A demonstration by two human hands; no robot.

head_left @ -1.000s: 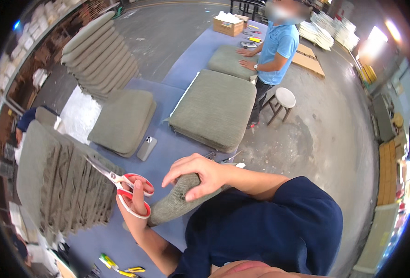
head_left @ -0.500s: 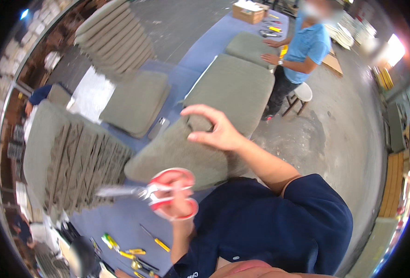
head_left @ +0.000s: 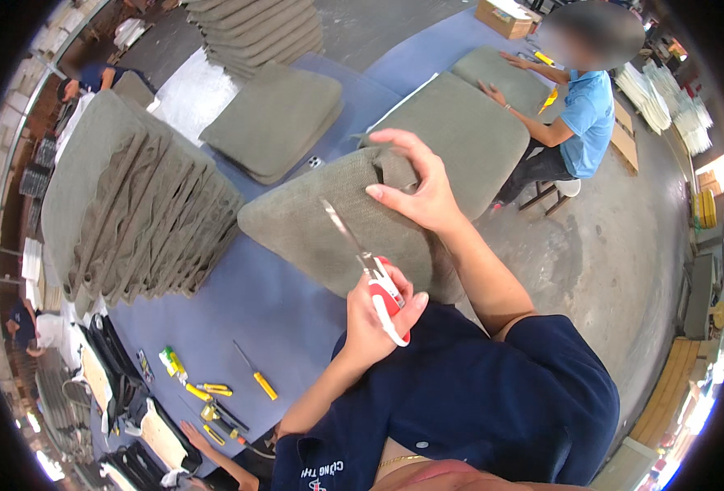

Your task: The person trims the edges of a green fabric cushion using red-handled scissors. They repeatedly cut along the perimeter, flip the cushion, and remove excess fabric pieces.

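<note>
Fingers of the left hand curl around the red-and-white handles of a pair of scissors, while those of the right hand arch wide around a folded edge of a grey-green cushion; whether they press on it, I cannot tell. Across from the left, a tall stack of cushions stands on the blue table, a yellow-handled screwdriver lying nearer the body. Farther back sits a low squarish pad. Next, the grey-green cushion leans tilted before the navy shirt, scissor blades pointing over it to the upper left, contact unclear. Beyond the right hand lies a large seat cushion; farther right, a person in light blue has hands at a smaller cushion.
</note>
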